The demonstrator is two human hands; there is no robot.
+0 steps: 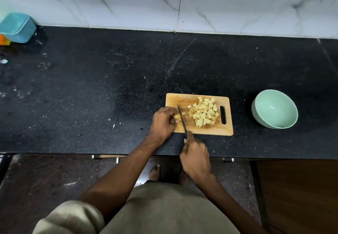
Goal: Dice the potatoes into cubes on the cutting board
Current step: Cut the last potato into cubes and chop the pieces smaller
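Note:
A wooden cutting board (173,98) lies on the black counter. A heap of pale yellow potato cubes (204,112) covers its right half. At the board's left edge my left hand (162,122) grips a small potato piece (177,116), mostly hidden under the fingers. My right hand (195,158), in front of the board, holds the handle of a knife (182,117). Its blade lies across the board against the right side of the held piece.
A light green bowl (263,124) stands on the counter to the right of the board. A blue container (17,27) and an orange object sit at the far left by the wall. The counter's front edge (73,154) runs below my hands.

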